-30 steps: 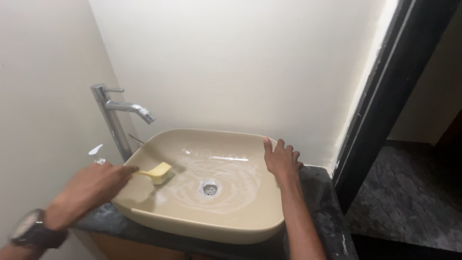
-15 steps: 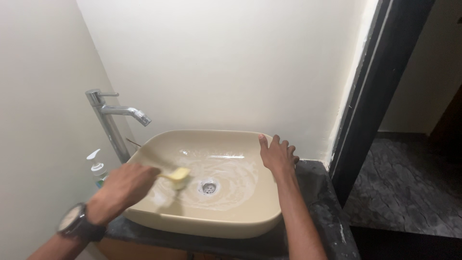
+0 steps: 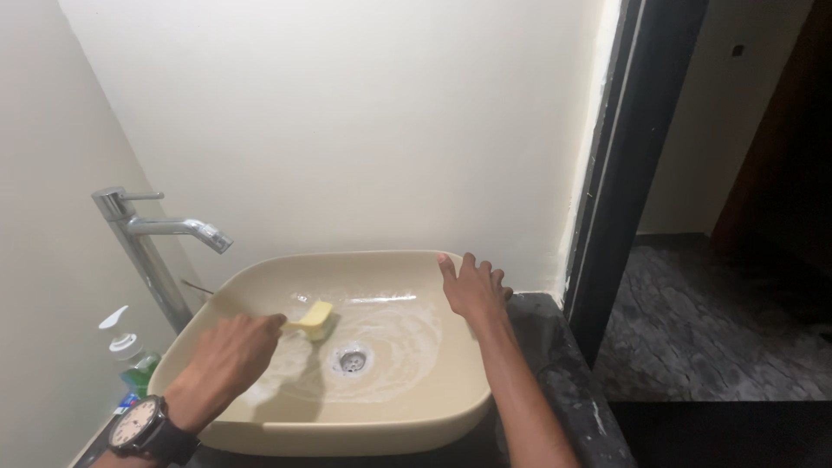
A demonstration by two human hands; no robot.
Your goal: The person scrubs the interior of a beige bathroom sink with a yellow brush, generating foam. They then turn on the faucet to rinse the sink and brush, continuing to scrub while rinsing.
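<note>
Yellow sponge (image 3: 315,319), near end hidden in left hand (image 3: 232,354)

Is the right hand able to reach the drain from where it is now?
Probably yes. The right hand rests on the basin rim, and nothing lies between it and the drain; the sponge sits left of that path.

I'm seeing the sponge (image 3: 314,319) lying in the basin (image 3: 260,433), just left of the drain (image 3: 352,359); the tap (image 3: 152,238) is standing behind-left.
</note>
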